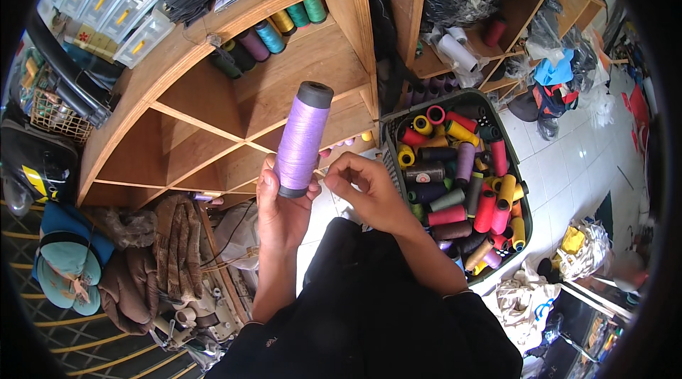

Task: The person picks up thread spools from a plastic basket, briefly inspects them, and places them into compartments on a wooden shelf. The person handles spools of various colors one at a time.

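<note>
My left hand (284, 208) is wrapped round the lower end of a purple thread spool (303, 139) with a dark tube. The spool stands nearly upright in front of the wooden shelf. Close beside it, my right hand (369, 191) is closed with thumb and index finger drawn together; whether a thread end lies between them is too small to make out. To the right, a dark basket (392, 139) holds several thread spools in red, yellow, purple, green and black, lying jumbled. Another purple spool (465, 161) lies among them.
Ahead stands a wooden shelf (245, 141) with square compartments; several spools (269, 39) line its far one. A second wooden shelf (522, 20) holds bags and white spools. Tiled floor (568, 173) spreads at the right. Caps (67, 272) and a sewing machine (206, 318) are at lower left.
</note>
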{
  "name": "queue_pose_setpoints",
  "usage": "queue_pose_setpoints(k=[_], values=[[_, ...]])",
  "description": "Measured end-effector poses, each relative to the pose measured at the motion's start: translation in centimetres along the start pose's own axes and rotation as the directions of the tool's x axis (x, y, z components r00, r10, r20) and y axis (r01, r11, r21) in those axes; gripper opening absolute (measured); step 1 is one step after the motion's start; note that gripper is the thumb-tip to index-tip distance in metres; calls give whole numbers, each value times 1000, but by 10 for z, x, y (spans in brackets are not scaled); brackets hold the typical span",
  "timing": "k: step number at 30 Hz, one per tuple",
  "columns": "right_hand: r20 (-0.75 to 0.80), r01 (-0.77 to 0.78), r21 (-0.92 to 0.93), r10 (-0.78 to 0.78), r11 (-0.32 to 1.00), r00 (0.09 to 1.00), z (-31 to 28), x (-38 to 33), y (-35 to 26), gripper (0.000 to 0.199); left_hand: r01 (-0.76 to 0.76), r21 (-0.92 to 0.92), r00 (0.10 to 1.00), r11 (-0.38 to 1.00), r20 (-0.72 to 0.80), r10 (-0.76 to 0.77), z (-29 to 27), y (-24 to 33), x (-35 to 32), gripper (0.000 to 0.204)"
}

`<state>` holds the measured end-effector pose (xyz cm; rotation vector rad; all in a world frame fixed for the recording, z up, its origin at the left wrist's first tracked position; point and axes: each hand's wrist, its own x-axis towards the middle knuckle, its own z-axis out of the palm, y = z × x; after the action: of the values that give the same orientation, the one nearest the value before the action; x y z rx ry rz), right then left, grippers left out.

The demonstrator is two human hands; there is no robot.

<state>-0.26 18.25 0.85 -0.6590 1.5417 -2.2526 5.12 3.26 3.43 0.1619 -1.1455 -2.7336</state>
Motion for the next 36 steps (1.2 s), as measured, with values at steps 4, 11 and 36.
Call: queue_pose_setpoints(k=[4, 11, 36], values=[[-236, -17, -88, -4, 996, 972, -8, 0, 8, 12, 47, -22, 999, 999, -24, -47, 8, 5, 0, 42], [-265, 176, -448, -318, 877, 910, -6, 7, -19, 23, 138, -174, 990, 975, 38, -133, 4, 9, 0, 59], [-467, -37, -810, -606, 585, 644, -79, -4, -23, 30, 318, -593, 947, 740, 231, -222, 5, -4, 5, 47]])
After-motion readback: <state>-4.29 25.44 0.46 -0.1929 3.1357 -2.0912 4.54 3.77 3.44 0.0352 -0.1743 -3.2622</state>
